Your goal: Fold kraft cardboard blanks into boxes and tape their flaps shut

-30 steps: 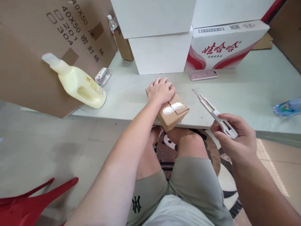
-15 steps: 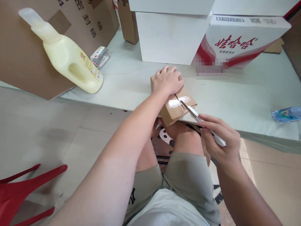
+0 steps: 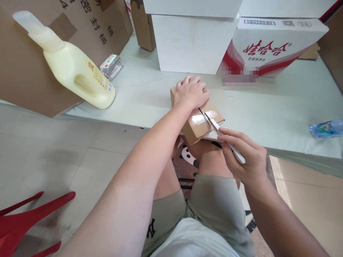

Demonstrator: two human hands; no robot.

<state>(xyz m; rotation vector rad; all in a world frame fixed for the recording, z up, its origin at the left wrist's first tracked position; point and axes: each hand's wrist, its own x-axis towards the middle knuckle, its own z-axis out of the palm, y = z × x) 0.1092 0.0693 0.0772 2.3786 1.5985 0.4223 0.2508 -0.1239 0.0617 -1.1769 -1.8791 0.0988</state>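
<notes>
A small brown cardboard box [image 3: 197, 123] sealed with clear tape sits at the near edge of the pale table [image 3: 268, 107]. My left hand [image 3: 190, 92] lies flat on the box's far half, fingers together, pressing it down. My right hand [image 3: 245, 157] is closed round a white utility knife [image 3: 222, 137]. The knife's blade tip rests on the taped seam in the middle of the box top.
A pale yellow jug [image 3: 72, 71] leans on a big brown carton [image 3: 32, 53] at the left. White boxes [image 3: 193, 39] and a red-and-white carton [image 3: 270, 43] stand behind. A plastic bottle [image 3: 327, 128] lies at right. A red chair [image 3: 24, 221] is at lower left.
My right hand brought the knife from the right of the box down onto the taped seam; since half a second ago the blade has slid slightly along it. My left hand stays on the box.
</notes>
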